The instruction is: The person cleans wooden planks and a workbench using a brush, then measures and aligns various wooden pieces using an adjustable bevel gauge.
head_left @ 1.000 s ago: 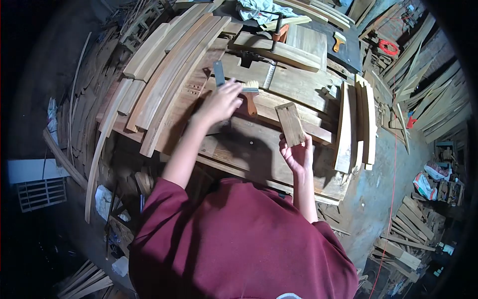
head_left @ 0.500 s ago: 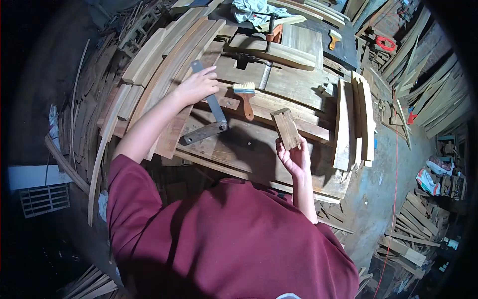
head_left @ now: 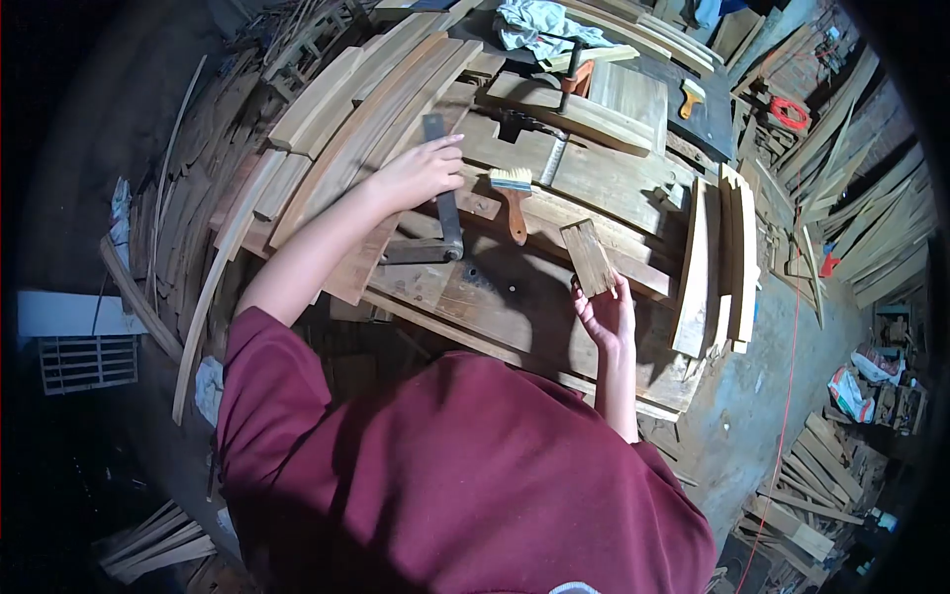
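My left hand (head_left: pixel 426 173) is closed on the metal blade of a sliding bevel (head_left: pixel 449 220), palm down over the workbench. The bevel's dark stock (head_left: pixel 414 252) points left from the pivot, at roughly a right angle to the blade. In my right hand (head_left: pixel 609 315) is a short wooden block (head_left: pixel 589 257), pinched near its lower end and tilted, its top leaning left. Between the hands, a brush (head_left: pixel 513 203) with pale bristles and a wooden handle lies on the bench boards.
Long curved timbers (head_left: pixel 371 129) are stacked along the bench's left side, with shorter curved pieces (head_left: pixel 698 267) at its right end. A clamp (head_left: pixel 571 74) stands on a board at the back. Behind it lie a cloth (head_left: pixel 544 25) and a second brush (head_left: pixel 691 97).
The bevel has turned slightly clockwise in my left hand, its blade now more upright and its stock nearly level. The whole view has shifted. My right hand still holds the block.
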Demonstrator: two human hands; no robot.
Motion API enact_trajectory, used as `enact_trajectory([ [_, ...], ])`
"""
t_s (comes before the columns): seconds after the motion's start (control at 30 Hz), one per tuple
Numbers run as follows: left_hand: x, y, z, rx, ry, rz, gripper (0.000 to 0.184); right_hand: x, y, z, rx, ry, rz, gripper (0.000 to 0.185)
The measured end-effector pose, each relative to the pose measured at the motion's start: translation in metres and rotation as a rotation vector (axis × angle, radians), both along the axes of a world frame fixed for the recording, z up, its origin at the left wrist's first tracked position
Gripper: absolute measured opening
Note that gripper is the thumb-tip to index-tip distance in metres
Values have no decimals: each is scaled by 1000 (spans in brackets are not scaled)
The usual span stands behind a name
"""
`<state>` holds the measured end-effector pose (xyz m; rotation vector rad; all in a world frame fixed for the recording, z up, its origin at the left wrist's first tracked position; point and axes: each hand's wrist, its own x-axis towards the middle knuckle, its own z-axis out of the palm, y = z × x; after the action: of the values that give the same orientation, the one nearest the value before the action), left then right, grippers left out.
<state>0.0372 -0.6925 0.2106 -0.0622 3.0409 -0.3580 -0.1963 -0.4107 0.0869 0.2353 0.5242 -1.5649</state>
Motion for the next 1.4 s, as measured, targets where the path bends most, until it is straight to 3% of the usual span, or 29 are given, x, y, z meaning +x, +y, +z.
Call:
enact_trajectory([
  [0.07, -2, -13, -15, 24, 192, -47, 8, -2, -2, -2, -28, -6, 28, 37],
  [0.13, 2, -18, -25, 29, 111, 18, 19, -2, -5, -2, -7, 8, 8, 37],
  [0.2, 10, -18, -42, -5, 263, 106, 28, -1, -6, -2, 32, 25, -31, 36],
  [0.3, 24, 18, -64, -2, 395, 430, 43, -3, -5, -4, -2, 25, -13, 35],
  [0.37, 33, 55, -74, 308, 361, 641, 45, -2, -7, 2, 16, 41, -28, 36],
  [0.4, 38, 73, -69, 426, 316, 689, 54, -2, -7, 4, 35, 58, -40, 36],
  [0.43, 48, 84, -88, 315, 386, 582, 68, -3, -8, 4, 38, 57, -48, 36],
  [0.47, 52, 96, -90, 361, 364, 629, 79, -4, -8, 4, 21, 50, -31, 36],
  [0.5, 53, 106, -92, 271, 336, 667, 81, -5, -8, 3, 5, 44, -12, 37],
  [0.6, 64, 97, -126, 180, 406, 579, 78, -6, -12, 8, -27, -15, -29, 37],
  [0.67, 64, 106, -124, 311, 425, 653, 77, -7, -15, 7, -45, -18, -39, 38],
  [0.77, 63, 120, -112, 449, 761, 621, 70, -9, -20, 15, -71, 9, -7, 39],
  [0.8, 61, 126, -102, 545, 872, 652, 60, -11, -22, 16, -70, 11, -11, 39],
  [0.87, 60, 131, -90, 554, 1128, 686, 51, -13, -26, 18, 49, 145, 4, 37],
  [0.9, 57, 126, -94, 650, 1320, 713, 42, -14, -28, 20, 99, 193, 14, 36],
  [0.93, 51, 128, -85, 1296, 1528, 702, 38, -14, -30, 25, 102, 191, 16, 36],
  [1.03, 44, 109, -59, 1440, 1470, 736, 39, -13, -37, 36, 103, 226, 82, 38],
  [1.07, 29, 108, -46, 1527, 1578, 741, 43, -12, -39, 41, 102, 227, 87, 38],
  [1.17, 5, 100, -25, 1720, 1416, 888, 49, -5, -45, 53, 47, 238, 123, 40],
  [1.4, -29, 81, -28, 1842, 985, 740, 47, 4, -42, 61, -49, 239, 177, 47],
])
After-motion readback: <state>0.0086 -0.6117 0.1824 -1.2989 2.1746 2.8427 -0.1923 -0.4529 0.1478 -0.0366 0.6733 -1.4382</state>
